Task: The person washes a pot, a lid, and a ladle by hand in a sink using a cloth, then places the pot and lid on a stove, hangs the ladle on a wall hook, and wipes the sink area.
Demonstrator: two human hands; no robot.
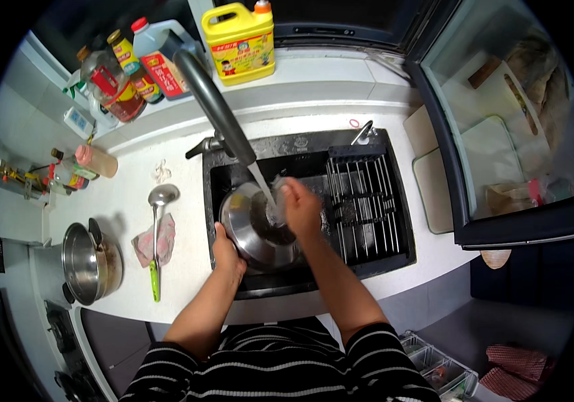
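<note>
Now the left hand [228, 253] grips the near-left rim of the steel bowl [254, 226], fingers curled, while the right hand [300, 208], fingers bent, rubs inside it under the tap [214, 106].

Bright, even light falls from above on the white counter [133, 201], with soft shadows beside the pot [89, 262]. Glare glints on the steel bowl [243, 224] under the running water [263, 187]. Fisheye bending curves the edges into a black rim; the right hand [300, 208] is slightly motion-blurred.
</note>
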